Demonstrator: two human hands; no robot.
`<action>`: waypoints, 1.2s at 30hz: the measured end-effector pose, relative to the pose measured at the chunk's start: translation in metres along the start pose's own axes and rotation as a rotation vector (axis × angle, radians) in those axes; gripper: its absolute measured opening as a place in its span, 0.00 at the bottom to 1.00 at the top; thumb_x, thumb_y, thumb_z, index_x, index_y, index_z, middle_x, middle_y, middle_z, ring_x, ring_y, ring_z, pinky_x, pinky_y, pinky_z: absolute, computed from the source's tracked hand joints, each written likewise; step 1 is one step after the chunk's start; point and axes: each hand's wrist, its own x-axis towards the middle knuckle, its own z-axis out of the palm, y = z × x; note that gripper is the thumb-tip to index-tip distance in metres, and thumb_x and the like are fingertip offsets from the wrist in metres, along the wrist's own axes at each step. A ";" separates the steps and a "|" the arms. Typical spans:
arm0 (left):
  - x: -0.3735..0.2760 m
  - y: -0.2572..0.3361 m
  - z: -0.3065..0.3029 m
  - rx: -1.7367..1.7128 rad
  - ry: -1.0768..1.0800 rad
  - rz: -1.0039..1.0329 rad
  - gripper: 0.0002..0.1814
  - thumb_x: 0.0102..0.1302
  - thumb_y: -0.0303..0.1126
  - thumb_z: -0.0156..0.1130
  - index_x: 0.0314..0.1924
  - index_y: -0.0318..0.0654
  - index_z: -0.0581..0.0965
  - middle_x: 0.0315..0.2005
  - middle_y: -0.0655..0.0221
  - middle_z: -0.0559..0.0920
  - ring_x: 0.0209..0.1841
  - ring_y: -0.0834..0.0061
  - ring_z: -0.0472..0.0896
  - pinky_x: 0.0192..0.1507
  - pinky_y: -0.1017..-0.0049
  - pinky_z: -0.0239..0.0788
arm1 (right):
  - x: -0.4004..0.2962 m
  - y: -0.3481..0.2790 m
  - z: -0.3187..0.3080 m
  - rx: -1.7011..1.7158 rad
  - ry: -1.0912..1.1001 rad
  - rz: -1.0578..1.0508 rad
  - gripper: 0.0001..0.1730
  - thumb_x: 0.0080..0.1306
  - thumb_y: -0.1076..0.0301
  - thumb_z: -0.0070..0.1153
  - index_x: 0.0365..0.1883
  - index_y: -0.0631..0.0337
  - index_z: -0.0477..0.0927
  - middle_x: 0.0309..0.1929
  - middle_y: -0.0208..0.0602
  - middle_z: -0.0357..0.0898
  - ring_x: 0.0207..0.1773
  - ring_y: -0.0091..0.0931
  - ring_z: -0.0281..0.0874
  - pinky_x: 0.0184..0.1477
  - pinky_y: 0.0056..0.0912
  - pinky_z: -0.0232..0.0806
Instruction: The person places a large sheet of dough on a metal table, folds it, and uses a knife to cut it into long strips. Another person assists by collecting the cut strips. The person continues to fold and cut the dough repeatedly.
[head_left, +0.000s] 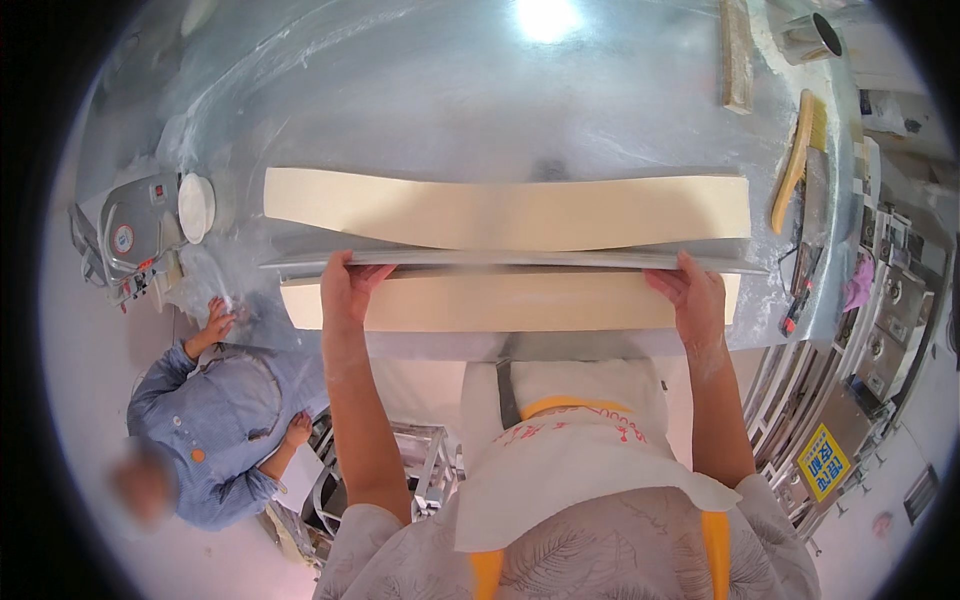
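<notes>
My left hand and my right hand grip a long, thin grey strip, probably a metal straightedge, one near each end. The thumbs lie on its far side and the fingers show along its near edge. Beyond the strip, a long band of pale dough lies on the metal-topped table, its near edge bowed towards me. A second dough band lies nearer the table's front edge, partly hidden by my hands. The strip runs lengthwise between the two bands; whether it touches the tabletop I cannot tell.
To the right are a wooden-handled bench brush, a wooden block and a metal cup. At left, a scale-like grey machine stands beside a white bowl. A person in blue stands at the left, one hand by the table.
</notes>
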 end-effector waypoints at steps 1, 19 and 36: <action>-0.001 0.001 0.006 0.017 0.023 0.008 0.21 0.77 0.30 0.49 0.59 0.15 0.70 0.60 0.38 0.76 0.62 0.37 0.80 0.66 0.37 0.78 | 0.007 0.000 0.001 0.023 0.015 -0.009 0.18 0.81 0.65 0.56 0.53 0.78 0.79 0.44 0.50 0.86 0.43 0.38 0.90 0.48 0.40 0.86; 0.068 0.055 0.062 0.047 -0.015 0.243 0.25 0.80 0.32 0.43 0.62 0.11 0.68 0.57 0.35 0.79 0.54 0.39 0.86 0.59 0.45 0.87 | 0.109 -0.060 0.069 0.040 -0.141 -0.151 0.16 0.81 0.70 0.53 0.54 0.80 0.78 0.51 0.52 0.85 0.53 0.42 0.88 0.61 0.45 0.85; 0.086 0.014 0.108 0.109 0.334 0.466 0.36 0.80 0.54 0.47 0.68 0.23 0.68 0.56 0.45 0.79 0.50 0.49 0.87 0.42 0.54 0.90 | 0.082 -0.126 0.201 -0.893 -0.695 -0.499 0.14 0.83 0.66 0.55 0.51 0.70 0.84 0.41 0.37 0.86 0.44 0.24 0.85 0.51 0.28 0.77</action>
